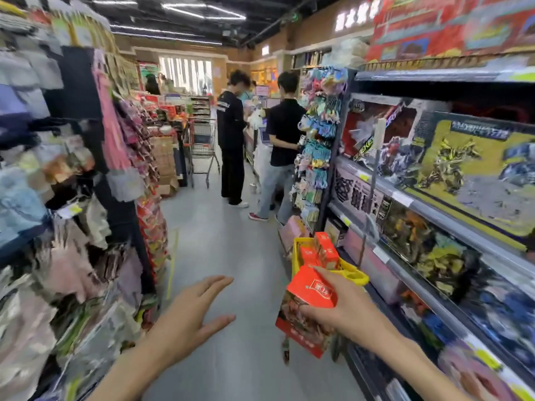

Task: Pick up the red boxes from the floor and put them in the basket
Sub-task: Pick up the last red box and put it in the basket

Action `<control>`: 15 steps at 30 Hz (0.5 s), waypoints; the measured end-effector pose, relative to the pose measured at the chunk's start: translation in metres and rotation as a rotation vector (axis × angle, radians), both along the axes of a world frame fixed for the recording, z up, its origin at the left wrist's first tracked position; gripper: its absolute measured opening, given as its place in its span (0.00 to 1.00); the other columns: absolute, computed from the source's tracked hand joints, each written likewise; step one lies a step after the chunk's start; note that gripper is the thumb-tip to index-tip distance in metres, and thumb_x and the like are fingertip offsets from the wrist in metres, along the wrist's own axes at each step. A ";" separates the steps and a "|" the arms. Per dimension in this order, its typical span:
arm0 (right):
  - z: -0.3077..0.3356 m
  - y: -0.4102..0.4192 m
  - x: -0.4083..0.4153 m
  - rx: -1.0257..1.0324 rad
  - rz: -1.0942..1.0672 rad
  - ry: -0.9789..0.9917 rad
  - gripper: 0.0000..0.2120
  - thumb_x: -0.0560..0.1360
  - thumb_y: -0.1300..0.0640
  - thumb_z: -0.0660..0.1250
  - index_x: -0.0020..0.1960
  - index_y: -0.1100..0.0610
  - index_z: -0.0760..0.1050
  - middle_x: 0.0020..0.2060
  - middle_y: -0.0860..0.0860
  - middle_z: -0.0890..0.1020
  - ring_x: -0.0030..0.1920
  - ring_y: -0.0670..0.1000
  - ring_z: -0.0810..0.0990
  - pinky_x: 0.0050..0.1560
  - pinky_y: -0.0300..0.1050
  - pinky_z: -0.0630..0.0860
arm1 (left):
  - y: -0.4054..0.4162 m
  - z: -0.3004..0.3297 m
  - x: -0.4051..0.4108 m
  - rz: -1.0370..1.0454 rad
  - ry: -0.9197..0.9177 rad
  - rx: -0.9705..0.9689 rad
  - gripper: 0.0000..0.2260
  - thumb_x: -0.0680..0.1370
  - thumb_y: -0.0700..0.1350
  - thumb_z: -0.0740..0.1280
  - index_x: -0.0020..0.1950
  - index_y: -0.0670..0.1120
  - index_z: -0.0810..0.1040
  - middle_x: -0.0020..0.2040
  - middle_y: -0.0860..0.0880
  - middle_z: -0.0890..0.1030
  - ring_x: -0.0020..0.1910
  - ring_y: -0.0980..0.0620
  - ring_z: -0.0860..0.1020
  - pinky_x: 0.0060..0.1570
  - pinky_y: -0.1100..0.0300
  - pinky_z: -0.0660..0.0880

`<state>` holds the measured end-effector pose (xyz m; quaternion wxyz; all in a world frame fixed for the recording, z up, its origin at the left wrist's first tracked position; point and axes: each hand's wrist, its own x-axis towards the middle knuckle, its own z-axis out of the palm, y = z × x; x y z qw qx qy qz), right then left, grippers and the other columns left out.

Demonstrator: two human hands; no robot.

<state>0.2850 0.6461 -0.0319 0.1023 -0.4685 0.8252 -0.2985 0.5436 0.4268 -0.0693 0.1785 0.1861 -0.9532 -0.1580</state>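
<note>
My right hand (346, 306) grips a red box (307, 308) from above, holding it in the air just short of the yellow basket (354, 274). The basket stands on the floor against the right shelf and holds several red boxes (324, 250), some standing upright above its rim. Its near side is partly hidden by the held box. My left hand (191, 314) hovers over the grey floor with fingers straight and spread, holding nothing.
Toy boxes fill the shelves (434, 204) on the right; hanging clothes and packets (86, 198) crowd the left rack. Two people (231, 134) stand farther down the aisle beside a shopping cart (204, 143). Grey floor (225, 233) runs down the middle.
</note>
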 end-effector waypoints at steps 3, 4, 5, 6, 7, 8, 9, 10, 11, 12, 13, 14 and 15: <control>-0.013 -0.064 -0.062 0.011 -0.027 0.023 0.48 0.60 0.24 0.69 0.76 0.39 0.60 0.67 0.37 0.70 0.64 0.43 0.72 0.65 0.48 0.71 | -0.071 -0.011 -0.063 -0.028 -0.017 0.016 0.31 0.78 0.70 0.57 0.77 0.59 0.59 0.74 0.60 0.64 0.72 0.60 0.64 0.70 0.63 0.61; -0.015 -0.086 -0.083 0.013 -0.046 0.036 0.48 0.60 0.24 0.69 0.76 0.39 0.60 0.67 0.37 0.71 0.65 0.43 0.72 0.64 0.48 0.72 | -0.095 -0.012 -0.083 -0.033 -0.027 0.025 0.30 0.78 0.70 0.57 0.77 0.59 0.59 0.74 0.61 0.64 0.71 0.60 0.65 0.70 0.62 0.62; -0.016 -0.107 -0.103 0.015 -0.062 0.047 0.48 0.60 0.24 0.68 0.76 0.39 0.59 0.67 0.38 0.71 0.65 0.44 0.72 0.63 0.47 0.71 | -0.119 -0.012 -0.101 -0.038 -0.032 0.033 0.30 0.78 0.70 0.57 0.77 0.60 0.59 0.73 0.61 0.64 0.71 0.60 0.65 0.69 0.62 0.62; -0.014 -0.128 -0.121 0.026 -0.075 0.054 0.48 0.61 0.24 0.68 0.76 0.39 0.59 0.67 0.39 0.71 0.65 0.44 0.72 0.63 0.47 0.71 | -0.142 -0.013 -0.118 -0.044 -0.035 0.036 0.30 0.78 0.70 0.57 0.77 0.60 0.59 0.73 0.61 0.64 0.71 0.60 0.65 0.69 0.62 0.62; -0.011 -0.148 -0.138 0.035 -0.081 0.052 0.48 0.61 0.24 0.68 0.76 0.39 0.59 0.67 0.40 0.71 0.64 0.45 0.72 0.63 0.47 0.71 | -0.165 -0.011 -0.135 -0.050 -0.038 0.037 0.30 0.78 0.70 0.57 0.77 0.60 0.58 0.74 0.62 0.63 0.71 0.61 0.65 0.68 0.63 0.62; -0.008 -0.169 -0.154 0.041 -0.082 0.048 0.48 0.61 0.24 0.68 0.76 0.39 0.58 0.67 0.40 0.71 0.64 0.45 0.71 0.63 0.47 0.71 | -0.187 -0.010 -0.151 -0.055 -0.041 0.038 0.30 0.78 0.71 0.56 0.77 0.61 0.58 0.74 0.63 0.62 0.71 0.61 0.65 0.68 0.63 0.62; -0.005 -0.191 -0.172 0.045 -0.083 0.044 0.47 0.62 0.25 0.68 0.76 0.39 0.59 0.66 0.40 0.71 0.64 0.46 0.71 0.62 0.46 0.70 | -0.210 -0.008 -0.166 -0.059 -0.036 0.041 0.30 0.78 0.71 0.56 0.77 0.61 0.57 0.74 0.63 0.62 0.71 0.62 0.64 0.68 0.65 0.61; -0.002 -0.212 -0.188 0.047 -0.087 0.050 0.46 0.63 0.26 0.69 0.76 0.39 0.59 0.65 0.40 0.72 0.63 0.46 0.71 0.61 0.45 0.70 | -0.232 -0.006 -0.182 -0.063 -0.026 0.050 0.30 0.78 0.70 0.57 0.77 0.61 0.58 0.74 0.63 0.62 0.71 0.63 0.63 0.68 0.66 0.60; 0.001 -0.232 -0.203 0.039 -0.092 0.059 0.45 0.63 0.27 0.70 0.75 0.40 0.60 0.63 0.40 0.73 0.61 0.45 0.71 0.59 0.44 0.70 | -0.254 -0.005 -0.197 -0.069 -0.019 0.056 0.30 0.78 0.70 0.57 0.77 0.60 0.58 0.74 0.63 0.62 0.72 0.63 0.62 0.68 0.68 0.59; 0.004 -0.250 -0.217 0.027 -0.105 0.065 0.44 0.63 0.28 0.70 0.75 0.41 0.61 0.60 0.40 0.74 0.60 0.45 0.72 0.57 0.43 0.70 | -0.275 -0.003 -0.213 -0.079 -0.017 0.059 0.31 0.78 0.70 0.57 0.77 0.60 0.58 0.74 0.63 0.63 0.72 0.63 0.62 0.68 0.69 0.58; 0.005 -0.268 -0.231 0.009 -0.123 0.066 0.43 0.64 0.29 0.71 0.74 0.41 0.62 0.59 0.39 0.74 0.58 0.45 0.73 0.56 0.43 0.71 | -0.296 -0.004 -0.230 -0.091 -0.018 0.058 0.31 0.78 0.71 0.57 0.77 0.60 0.58 0.73 0.63 0.63 0.72 0.63 0.62 0.68 0.68 0.59; 0.005 -0.286 -0.246 -0.001 -0.142 0.064 0.43 0.64 0.30 0.71 0.74 0.41 0.63 0.58 0.40 0.75 0.57 0.45 0.73 0.55 0.43 0.71 | -0.318 -0.005 -0.249 -0.106 -0.017 0.054 0.31 0.77 0.71 0.56 0.77 0.61 0.58 0.73 0.63 0.63 0.72 0.63 0.62 0.69 0.66 0.60; 0.005 -0.303 -0.260 -0.001 -0.164 0.059 0.43 0.63 0.30 0.71 0.74 0.40 0.62 0.58 0.41 0.75 0.57 0.45 0.73 0.56 0.44 0.72 | -0.340 -0.006 -0.267 -0.121 -0.013 0.051 0.31 0.77 0.71 0.56 0.77 0.61 0.58 0.73 0.62 0.63 0.71 0.63 0.63 0.69 0.64 0.62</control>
